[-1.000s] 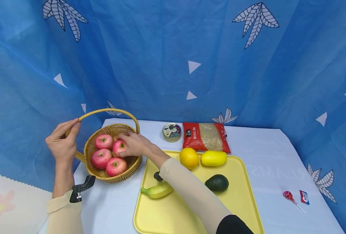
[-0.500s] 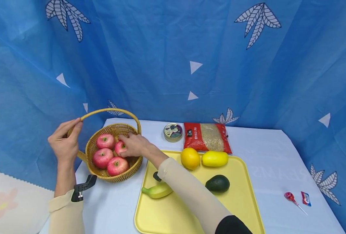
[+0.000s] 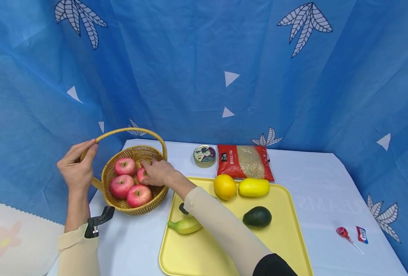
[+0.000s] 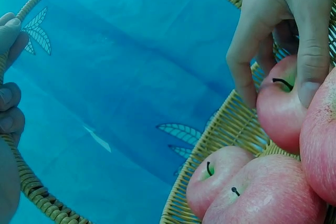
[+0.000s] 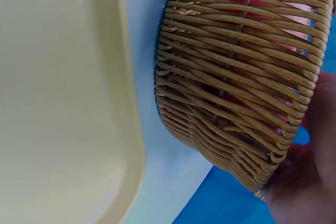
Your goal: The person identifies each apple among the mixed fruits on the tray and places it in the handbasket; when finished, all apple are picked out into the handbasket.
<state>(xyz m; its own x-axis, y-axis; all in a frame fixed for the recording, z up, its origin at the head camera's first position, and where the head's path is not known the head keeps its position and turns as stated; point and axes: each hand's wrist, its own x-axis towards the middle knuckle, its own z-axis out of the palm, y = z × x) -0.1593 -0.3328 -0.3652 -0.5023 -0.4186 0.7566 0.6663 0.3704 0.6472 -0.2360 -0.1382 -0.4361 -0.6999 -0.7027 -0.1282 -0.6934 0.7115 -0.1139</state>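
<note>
My left hand (image 3: 77, 165) grips the arched handle (image 3: 131, 130) of a round wicker basket (image 3: 135, 211) at the table's left side. Inside lie several pink-red apples, among them a front apple (image 3: 139, 196) and a left apple (image 3: 122, 186). My right hand (image 3: 159, 172) reaches in at the basket's right side and holds another apple (image 4: 281, 106), thumb on the near side and fingers round the back, as the left wrist view shows. In the right wrist view the basket's woven wall (image 5: 231, 72) hides most of the fruit.
Right of the basket lies a yellow tray (image 3: 204, 257) with a banana (image 3: 186, 225), an orange (image 3: 225, 187), a yellow oblong fruit (image 3: 254, 187) and an avocado (image 3: 257, 217). Behind it are a round tin (image 3: 204, 155) and a red bag (image 3: 246, 163). A lollipop (image 3: 346, 237) lies far right.
The right hand has shifted slightly down over the apple in the basket. The left hand stays on the handle, and the view has shifted a little.
</note>
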